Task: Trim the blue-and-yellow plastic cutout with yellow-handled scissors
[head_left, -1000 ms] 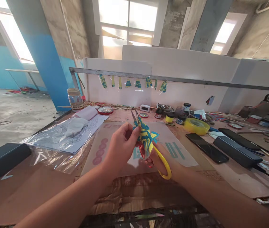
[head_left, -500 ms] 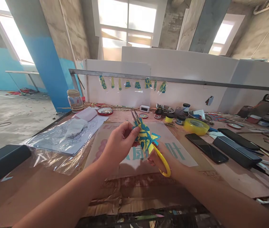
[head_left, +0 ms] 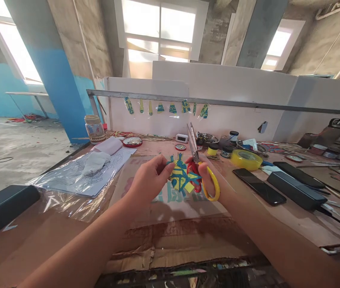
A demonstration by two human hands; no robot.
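Head view, frame centre: my left hand (head_left: 148, 180) pinches the yellow-and-blue patterned paper cutout (head_left: 181, 178) above the cardboard, while my right hand (head_left: 210, 180) grips yellow-handled scissors (head_left: 199, 168), blades up, away from it.

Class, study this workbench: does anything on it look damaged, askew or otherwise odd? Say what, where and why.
Yes. The cardboard sheet along the near edge of the workbench is torn, creased and stained dark. Left of it, the clear plastic film lies crumpled. The left hand pinches a yellow and blue cutout; the right hand holds scissors.
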